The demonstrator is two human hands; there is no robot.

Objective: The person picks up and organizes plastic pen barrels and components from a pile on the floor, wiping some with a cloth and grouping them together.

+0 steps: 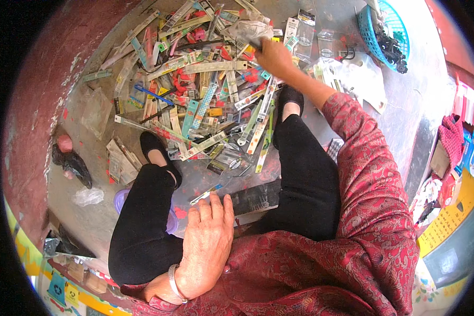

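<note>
Left hand (209, 245) — grip slack | right hand (275, 58) — grip unclear, by upper-right edge of strip pile (201, 108) | floor (96, 160) leftward

I count two hands on the person before me, a left hand (208, 247) and a right hand (276, 57), and one bracelet (173, 283). There are two black shoes (291, 96), one heap of slim packages (216, 67) too tangled to number, one blue basket (370, 41), one dark board (255, 196), one long blue stick (152, 94) and one checked cloth (453, 139).
</note>
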